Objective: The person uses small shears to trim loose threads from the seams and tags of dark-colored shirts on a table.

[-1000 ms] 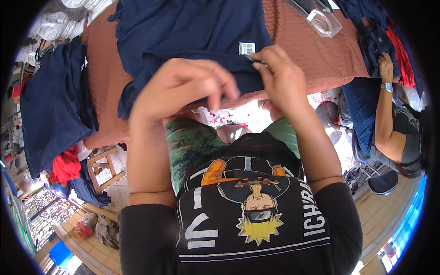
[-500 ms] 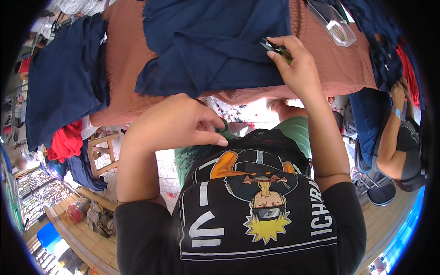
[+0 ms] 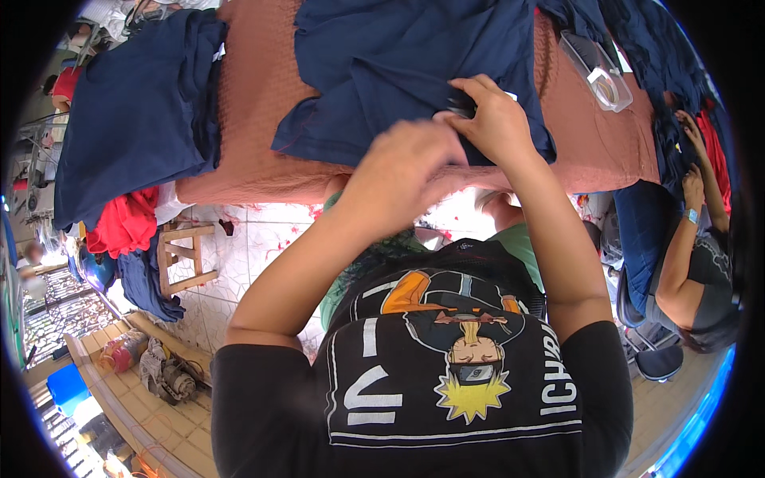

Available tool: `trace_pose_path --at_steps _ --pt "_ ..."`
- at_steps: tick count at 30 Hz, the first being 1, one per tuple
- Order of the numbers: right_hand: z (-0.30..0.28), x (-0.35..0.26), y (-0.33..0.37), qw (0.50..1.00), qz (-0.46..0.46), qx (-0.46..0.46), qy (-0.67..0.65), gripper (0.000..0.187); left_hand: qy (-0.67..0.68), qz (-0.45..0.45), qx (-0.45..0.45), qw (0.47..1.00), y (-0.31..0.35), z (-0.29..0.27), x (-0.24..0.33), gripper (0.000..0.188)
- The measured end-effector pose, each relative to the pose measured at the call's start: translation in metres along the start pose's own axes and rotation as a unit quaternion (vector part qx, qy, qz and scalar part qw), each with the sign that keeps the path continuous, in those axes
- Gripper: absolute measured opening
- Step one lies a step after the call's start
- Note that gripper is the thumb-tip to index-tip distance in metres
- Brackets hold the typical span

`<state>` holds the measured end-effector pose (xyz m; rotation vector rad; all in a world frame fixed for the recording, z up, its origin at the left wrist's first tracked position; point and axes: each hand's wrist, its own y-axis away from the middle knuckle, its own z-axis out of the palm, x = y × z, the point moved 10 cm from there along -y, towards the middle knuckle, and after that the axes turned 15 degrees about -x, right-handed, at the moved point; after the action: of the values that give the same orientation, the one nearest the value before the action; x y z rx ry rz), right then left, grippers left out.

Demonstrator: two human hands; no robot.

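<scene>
Spreading across the upper middle, the brown cover [image 3: 255,88] lies under the navy garment [image 3: 414,40], whose creased near end reaches almost to the cover's front edge. At the left hangs a navy pile [image 3: 143,111], with a red cloth [image 3: 123,225] beneath it. A co-worker [image 3: 700,267] is at the far right, hands at some dark cloth. Below the pile, near the red cloth, stands a wooden stool [image 3: 188,255]. The left hand [image 3: 418,155], blurred by motion, is just beside the right one; I cannot tell whether its fingers touch anything. The right hand [image 3: 496,119], over the garment, pinches a small dark tool [image 3: 460,103] between thumb and fingers.
</scene>
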<state>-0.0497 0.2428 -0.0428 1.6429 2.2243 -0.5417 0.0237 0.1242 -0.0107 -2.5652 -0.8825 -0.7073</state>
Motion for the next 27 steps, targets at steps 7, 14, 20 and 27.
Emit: trace_pose_path --at_steps 7,14,20,27 --pt "-0.146 0.028 0.047 0.990 0.088 0.054 0.092 0.021 -0.030 -0.230 0.175 0.957 0.027 -0.026 -0.068 0.056" --pt "-0.060 -0.061 0.051 0.997 -0.064 -0.020 0.045 0.044 -0.002 -0.051 0.242 0.969 0.004 -0.041 -0.014 0.051" --pt "-0.143 -0.001 0.057 0.967 -0.049 0.232 -0.095 0.026 -0.167 -0.184 0.325 0.913 0.054 -0.060 -0.060 0.057" --pt "-0.112 0.140 0.081 0.967 0.237 0.015 0.093 0.029 -0.183 -0.071 0.126 0.972 0.068 -0.024 -0.059 0.019"
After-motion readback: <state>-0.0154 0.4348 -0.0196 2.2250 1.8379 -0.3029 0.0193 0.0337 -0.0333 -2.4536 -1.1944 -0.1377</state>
